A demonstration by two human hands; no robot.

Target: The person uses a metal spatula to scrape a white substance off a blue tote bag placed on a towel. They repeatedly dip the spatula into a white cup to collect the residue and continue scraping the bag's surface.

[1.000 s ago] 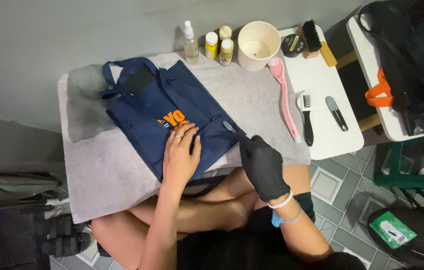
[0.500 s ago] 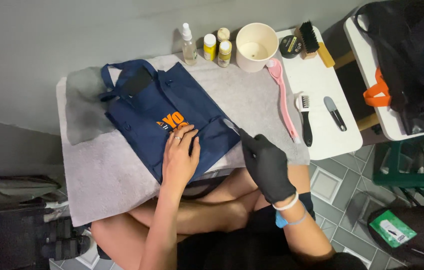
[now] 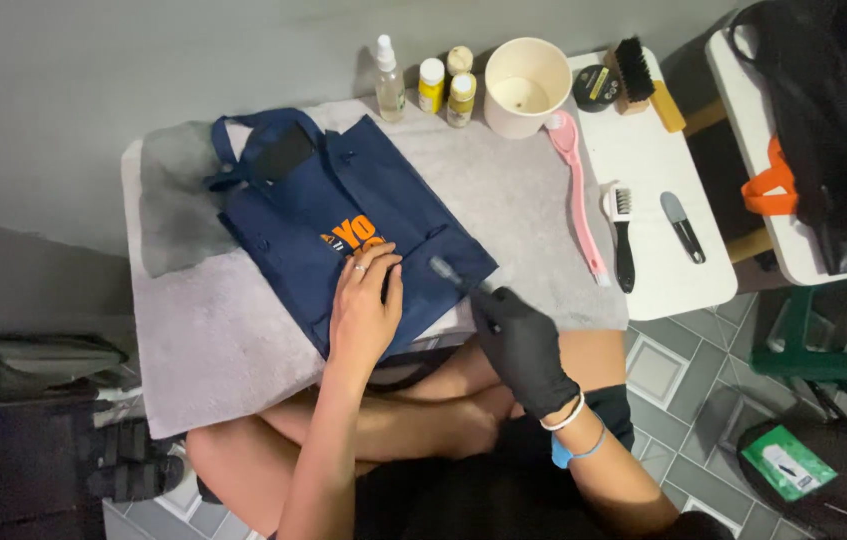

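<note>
Two hands on the job. Left hand [image 3: 363,310] bare, fingers spread flat, pressing down on the navy tote bag [image 3: 343,220] just below its orange print. Right hand [image 3: 518,345], black-gloved, closed around a small brush [image 3: 448,273]; bristle tip at the bag's near edge, just right of the left fingertips. Compared with half a second ago: right hand drawn slightly down and outward, brush tip still at the same edge; left hand unmoved. Reads as short scrubbing strokes on one spot, bag pinned in place. Bag on a grey towel [image 3: 203,340] over the tabletop [image 3: 643,150]. Beyond the right hand: pink long-handled brush [image 3: 578,195], cream cup [image 3: 526,85].
</note>
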